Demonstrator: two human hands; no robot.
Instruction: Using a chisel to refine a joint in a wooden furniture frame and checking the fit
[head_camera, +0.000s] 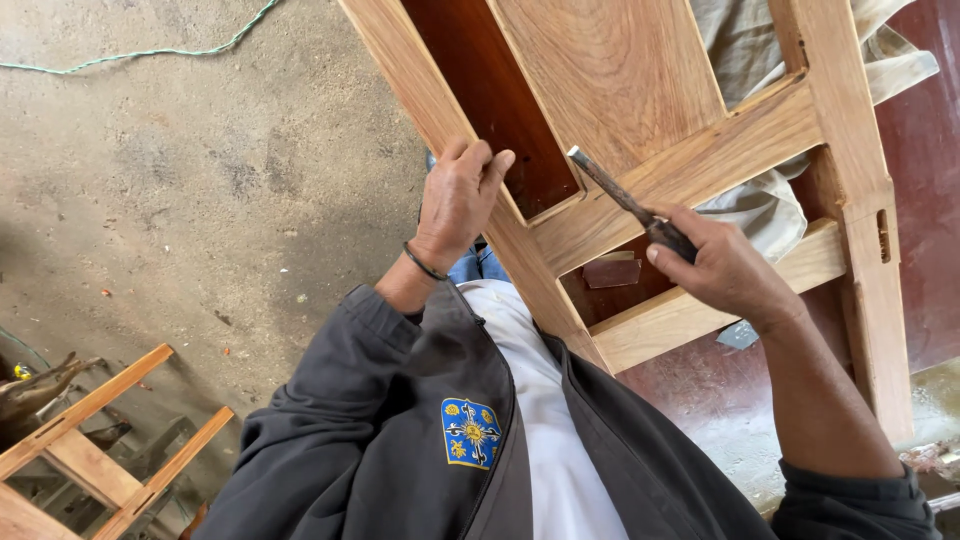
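Wooden door frame (690, 150) gripped, chisel (625, 200) in right hand (725, 270).

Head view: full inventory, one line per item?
wooden frame: 1, light brown, upper centre to right, rails and a panel.
chisel: 1, dark metal, tip on the frame's cross rail.
cloth: 1, beige, behind the frame.
green cord: 1, on the concrete floor, top left.
small wooden frame: 1, light brown, bottom left.
dark jacket: 1, with a blue and yellow badge, over a white shirt.
left hand: grips the frame's edge, dark wristband.
right hand: closed on the chisel handle.
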